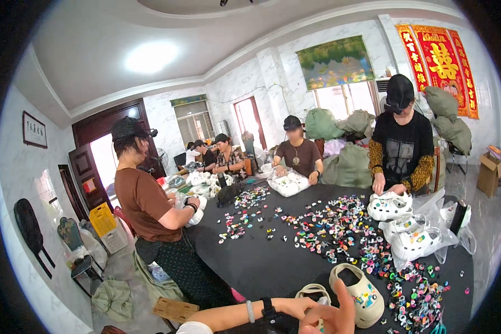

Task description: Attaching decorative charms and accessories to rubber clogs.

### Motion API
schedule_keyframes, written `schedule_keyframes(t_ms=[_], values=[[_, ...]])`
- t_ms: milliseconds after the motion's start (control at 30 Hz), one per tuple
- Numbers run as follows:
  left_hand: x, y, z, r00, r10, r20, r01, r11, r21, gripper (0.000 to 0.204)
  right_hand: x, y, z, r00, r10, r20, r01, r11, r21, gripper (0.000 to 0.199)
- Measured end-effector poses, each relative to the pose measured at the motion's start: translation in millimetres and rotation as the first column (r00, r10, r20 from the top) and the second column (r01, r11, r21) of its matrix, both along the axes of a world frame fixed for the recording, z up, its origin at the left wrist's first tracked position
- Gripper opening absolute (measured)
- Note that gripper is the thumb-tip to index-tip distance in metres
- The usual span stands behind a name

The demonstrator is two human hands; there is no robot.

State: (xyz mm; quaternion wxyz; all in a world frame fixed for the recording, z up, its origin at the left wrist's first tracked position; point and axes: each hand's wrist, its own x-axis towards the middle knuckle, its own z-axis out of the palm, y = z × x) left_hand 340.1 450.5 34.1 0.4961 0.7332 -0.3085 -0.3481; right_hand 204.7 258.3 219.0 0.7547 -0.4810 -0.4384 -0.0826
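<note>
A pair of beige clogs is placed at the bottom centre of the frame, on the black tabletop [250, 273]. The right-hand clog [367, 307] is seen almost whole, with colourful shoe charms [365, 296] fixed on its upper; the left-hand clog [304, 290] is largely covered by the hands.

The left hand [293, 305] is reached in from the lower left and held against the left-hand clog, its fingers partly hidden, so whether the shoe is gripped cannot be told. The right hand [329, 319] is held in front with one digit raised and the others curled; whether anything is pinched there cannot be told either.

For good handling, the left-hand clog would best be braced with one hand, its upper backed from inside, while pressure is applied squarely by the other. The raised digit should be kept clear of the finished-looking charms alongside.

The right-hand clog is pointed toe-down, to the lower right, its heel opening turned to the upper left; its long axis is run steeply between them. The left-hand clog's opening is likewise turned upward in the frame, its toe being hidden
</note>
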Motion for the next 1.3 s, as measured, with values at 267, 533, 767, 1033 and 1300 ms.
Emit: schedule_keyframes(t_ms=[267,533,767,1033,1300], values=[[-2,-3,-5,0.991,0.005,0.133,-0.006,1.000,0.002,0.047,4,36,50,0.935,0.348,-0.069,-0.351,0.935,-0.037,0.082],[-2,-2,-4,0.983,0.003,0.183,-0.001,1.000,-0.010,0.046,0,39,58,0.962,0.252,-0.102,-0.271,0.925,-0.268,0.083],[1,-2,-2,0.997,-0.058,0.058,0.061,0.997,-0.040,0.045,19,25,29,0.958,0.195,-0.209,-0.259,0.903,-0.342,0.091],[21,-2,42,0.892,-0.342,0.296,0.238,0.911,0.336,0.044,44,-37,-62,0.895,-0.274,-0.351,0.164,0.936,-0.313,0.079],[25,2,37,0.895,-0.393,0.212,0.351,0.912,0.212,0.041,2,-65,-165,0.749,-0.515,-0.417,0.298,0.824,-0.482,0.072]])
